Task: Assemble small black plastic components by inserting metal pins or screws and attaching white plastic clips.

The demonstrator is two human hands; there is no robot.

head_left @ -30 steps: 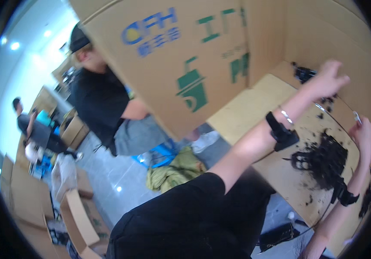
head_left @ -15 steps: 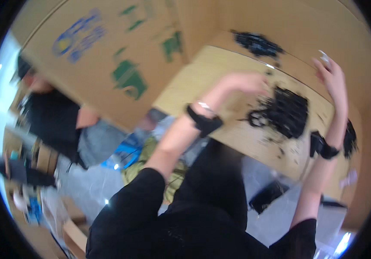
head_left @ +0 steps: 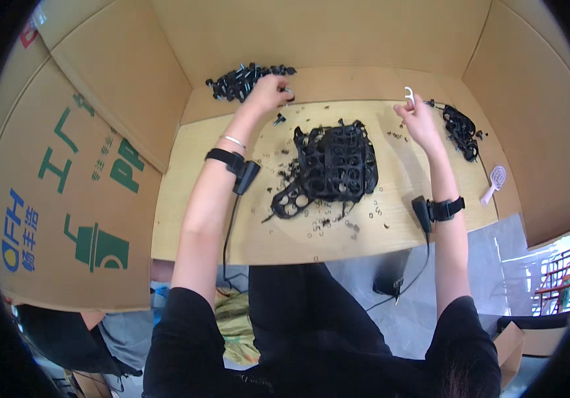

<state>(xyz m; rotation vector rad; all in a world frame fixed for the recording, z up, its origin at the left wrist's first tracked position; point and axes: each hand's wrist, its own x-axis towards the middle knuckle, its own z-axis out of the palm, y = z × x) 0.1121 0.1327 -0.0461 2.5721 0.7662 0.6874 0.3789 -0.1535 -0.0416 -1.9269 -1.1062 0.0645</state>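
Observation:
My left hand [head_left: 268, 94] is at the right end of a heap of black-headed bolts [head_left: 235, 85] with silvery shanks, at the back left. Its fingers are curled together by a small black piece, and what they pinch is partly hidden. Over the right part of the table, my right hand [head_left: 420, 121] pinches a small white floss pick [head_left: 409, 95], its curved end pointing up. Between the hands lies a stack of black sheets [head_left: 338, 162] full of round holes. A loose strip with larger holes [head_left: 289, 200] sticks out at its lower left.
Tiny rings and black scraps [head_left: 326, 222] are scattered over the wooden table [head_left: 185, 219]. More black holed strips [head_left: 460, 132] lie at the right, near a pale pink brush [head_left: 495, 182]. Cardboard walls [head_left: 324, 40] enclose the table. Another person [head_left: 66, 338] is at lower left.
My view has turned and levelled. My left hand has gone from beside the black stack to the bolt heap. My right hand still holds the white pick.

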